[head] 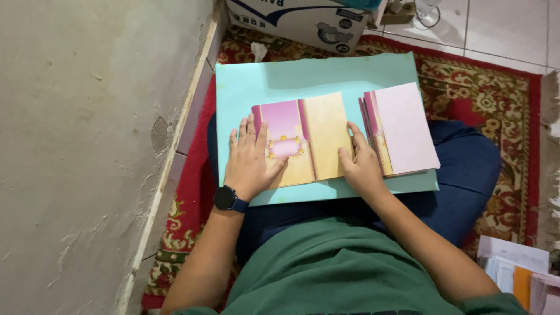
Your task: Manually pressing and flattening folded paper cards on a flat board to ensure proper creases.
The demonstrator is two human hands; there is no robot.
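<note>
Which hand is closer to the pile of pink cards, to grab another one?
Probably the right. The right hand rests at the open card's right edge, beside the stack of cards on the turquoise board. The left hand lies flat on the card's left half, farther away.

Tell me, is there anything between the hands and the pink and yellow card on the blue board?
Nothing visible. The left hand lies flat on the pink and yellow card, and the right hand presses its right edge. The stack of cards lies beside it, on the blue board.
</note>
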